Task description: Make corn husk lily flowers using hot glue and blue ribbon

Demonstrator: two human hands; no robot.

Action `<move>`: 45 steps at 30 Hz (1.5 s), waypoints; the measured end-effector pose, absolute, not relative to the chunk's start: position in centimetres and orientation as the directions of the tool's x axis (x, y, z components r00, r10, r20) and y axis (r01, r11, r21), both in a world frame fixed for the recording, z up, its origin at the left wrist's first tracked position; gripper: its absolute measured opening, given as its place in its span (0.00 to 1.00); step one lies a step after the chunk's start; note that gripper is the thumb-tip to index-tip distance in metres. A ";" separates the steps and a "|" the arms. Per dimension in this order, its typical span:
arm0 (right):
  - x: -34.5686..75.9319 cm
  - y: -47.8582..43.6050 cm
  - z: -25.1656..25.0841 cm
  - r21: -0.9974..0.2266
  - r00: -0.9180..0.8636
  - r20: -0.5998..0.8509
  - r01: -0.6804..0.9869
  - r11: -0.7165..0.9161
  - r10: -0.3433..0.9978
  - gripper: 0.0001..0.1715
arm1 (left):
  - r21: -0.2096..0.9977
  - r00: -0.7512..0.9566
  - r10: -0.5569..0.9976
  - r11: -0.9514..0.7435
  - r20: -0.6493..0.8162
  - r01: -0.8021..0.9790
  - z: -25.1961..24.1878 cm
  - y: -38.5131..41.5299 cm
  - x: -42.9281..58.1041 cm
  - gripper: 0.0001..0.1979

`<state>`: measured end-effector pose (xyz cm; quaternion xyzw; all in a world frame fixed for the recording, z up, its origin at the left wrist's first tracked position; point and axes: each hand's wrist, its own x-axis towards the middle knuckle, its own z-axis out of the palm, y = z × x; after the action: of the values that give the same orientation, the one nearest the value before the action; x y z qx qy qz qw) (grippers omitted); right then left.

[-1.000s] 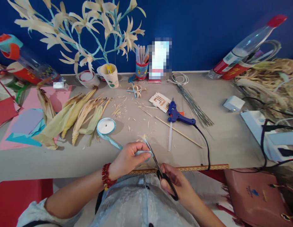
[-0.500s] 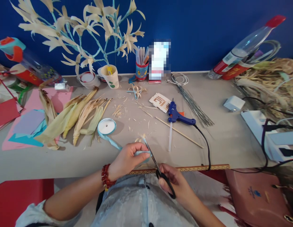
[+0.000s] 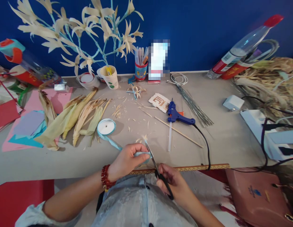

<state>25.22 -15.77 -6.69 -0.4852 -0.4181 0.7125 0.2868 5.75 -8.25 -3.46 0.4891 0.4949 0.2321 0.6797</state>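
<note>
My left hand (image 3: 128, 159) is closed in a pinch on a light blue ribbon (image 3: 142, 154) at the table's front edge. That ribbon runs back to a white-centred roll (image 3: 106, 126) lying on the table. In my right hand (image 3: 174, 181) are black-handled scissors (image 3: 154, 160), their blades at the ribbon beside my left fingertips. Just beyond the blades shows a small pale husk flower (image 3: 144, 138), partly hidden by my left hand. Whether the blades have cut through the ribbon cannot be made out.
Corn husks (image 3: 72, 119) lie left on coloured paper. A blue glue gun (image 3: 179, 116), wooden stick (image 3: 189, 138) and wires (image 3: 196, 104) lie right of centre. Behind stand a husk-flower branch in a paper cup (image 3: 110, 80) and a pen holder (image 3: 141, 71). A power strip (image 3: 262, 129) sits right.
My right hand and the scissors have shifted slightly to the left. My left hand keeps its pinch on the ribbon, almost unmoved.
</note>
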 end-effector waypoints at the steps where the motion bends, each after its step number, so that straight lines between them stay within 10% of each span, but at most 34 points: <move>1: 25.2 -15.8 -6.6 -0.872 -0.366 -0.453 -0.006 -0.489 0.813 0.33 | 0.896 0.412 0.796 0.408 -0.443 0.175 -3.4 -8.3 5.8 0.11; 31: 24.5 -15.8 -6.7 -0.849 -0.351 -0.505 0.036 -0.528 0.788 0.33 | 0.879 0.406 0.782 0.448 -0.473 0.160 -4.0 -8.7 5.8 0.11; 36: 26.3 -15.2 -5.7 -0.886 -0.298 -0.460 0.092 -0.454 0.837 0.31 | 0.924 0.364 0.887 0.153 -0.286 0.351 -2.8 -7.5 3.7 0.09; 40: 29.6 -14.0 -4.9 -0.864 -0.070 -0.310 0.437 -0.250 0.948 0.26 | 0.776 0.265 0.963 -0.124 -0.057 0.619 -1.5 -5.1 0.9 0.11; 45: 33.1 -13.1 -4.5 -0.461 0.127 -0.144 0.869 -0.180 0.981 0.25 | 0.256 0.295 0.921 -0.359 0.255 0.897 -0.5 -2.6 0.7 0.23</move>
<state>33.11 -13.14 -4.52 -0.7387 -0.6263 0.2105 0.1336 0.65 -2.56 -0.52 0.8042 0.5653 0.1809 0.0322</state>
